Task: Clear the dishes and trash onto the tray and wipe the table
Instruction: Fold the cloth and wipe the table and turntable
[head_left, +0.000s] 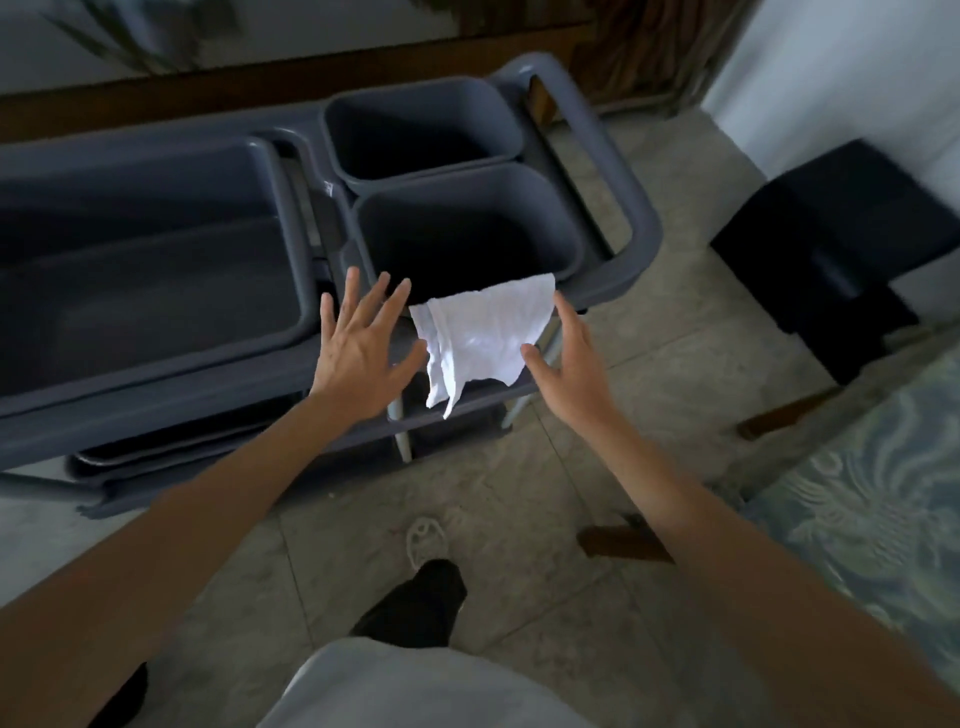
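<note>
A white cloth (483, 335) hangs over the near rim of a grey bin (462, 234) on a grey plastic cart (618, 171). My left hand (363, 348) hovers just left of the cloth with fingers spread and holds nothing. To the cloth's right is my right hand (566, 358), fingers apart, with its thumb touching the cloth's right edge. A second small grey bin (421, 130) sits behind the first, and a large grey tub (140, 260) fills the cart's left side. All three look dark inside with no contents visible.
A black stool or box (841, 244) stands on the tiled floor to the right. A patterned tablecloth edge (883, 467) shows at the right, with wooden furniture feet (618, 540) below it. My shoe (426, 538) is on the floor near the cart.
</note>
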